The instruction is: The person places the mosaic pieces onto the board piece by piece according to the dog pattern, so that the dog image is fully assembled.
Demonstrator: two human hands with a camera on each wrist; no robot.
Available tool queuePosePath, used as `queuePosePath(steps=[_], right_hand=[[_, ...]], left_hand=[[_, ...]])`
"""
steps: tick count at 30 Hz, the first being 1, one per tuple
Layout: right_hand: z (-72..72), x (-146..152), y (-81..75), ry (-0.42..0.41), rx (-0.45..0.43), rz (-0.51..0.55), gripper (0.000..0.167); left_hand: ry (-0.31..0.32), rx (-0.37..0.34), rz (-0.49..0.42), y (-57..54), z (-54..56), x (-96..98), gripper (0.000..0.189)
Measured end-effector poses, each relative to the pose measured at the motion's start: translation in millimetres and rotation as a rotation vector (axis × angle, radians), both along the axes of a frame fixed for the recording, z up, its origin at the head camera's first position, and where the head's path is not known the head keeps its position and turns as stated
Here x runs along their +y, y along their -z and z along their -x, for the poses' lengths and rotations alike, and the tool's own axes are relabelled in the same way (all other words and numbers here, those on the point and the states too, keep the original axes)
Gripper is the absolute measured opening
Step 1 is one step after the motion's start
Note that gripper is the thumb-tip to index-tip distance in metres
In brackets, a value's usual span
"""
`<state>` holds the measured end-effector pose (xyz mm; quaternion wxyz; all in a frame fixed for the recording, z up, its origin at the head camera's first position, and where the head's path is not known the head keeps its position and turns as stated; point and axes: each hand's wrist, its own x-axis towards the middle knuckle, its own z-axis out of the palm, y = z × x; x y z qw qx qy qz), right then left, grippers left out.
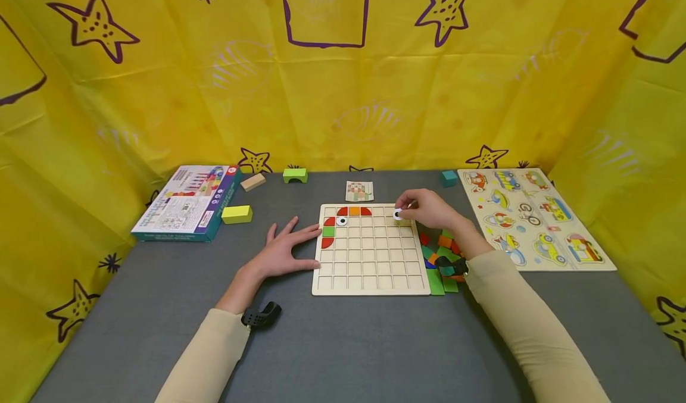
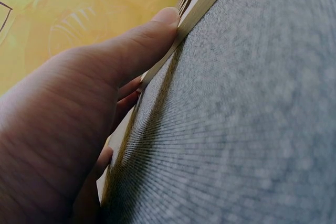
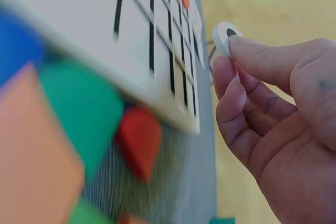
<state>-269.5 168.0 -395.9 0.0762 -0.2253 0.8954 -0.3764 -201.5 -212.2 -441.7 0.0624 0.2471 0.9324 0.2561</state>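
A wooden grid board (image 1: pixel 370 251) lies on the grey table, with red, orange and green pieces and a round eye piece (image 1: pixel 342 220) set in its upper left cells. My right hand (image 1: pixel 431 208) pinches another white eye piece (image 3: pixel 226 38) with a black dot between thumb and fingertips, above the board's upper right corner. At the board's left edge rests my left hand (image 1: pixel 284 251), fingers spread, with the thumb (image 2: pixel 167 17) against the wooden side. Loose coloured pieces (image 1: pixel 445 251) lie along the board's right edge, partly hidden by the right wrist.
Behind the board lies a small pattern card (image 1: pixel 359 191). A boxed game (image 1: pixel 187 203), a yellow block (image 1: pixel 237 214), a green arch block (image 1: pixel 295 175) and a plain wooden block (image 1: pixel 253 181) are at left. At right are a teal block (image 1: pixel 449 178) and a picture puzzle board (image 1: pixel 536 218).
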Motion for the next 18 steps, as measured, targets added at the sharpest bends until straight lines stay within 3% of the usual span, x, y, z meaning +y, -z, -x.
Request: queuePosePath(steps=[7,18], right_hand=[[7.7,-30.0,9.1,-0.026,-0.045,0.018,0.012],[10.3,-62.1,13.3,-0.036,-0.038,-0.041,0.009]], left_hand=[[-0.010,-0.012,0.004,2.3,0.2,0.0,0.082],[-0.011,-0.014,0.008,1.9,1.4,0.3,0.083]])
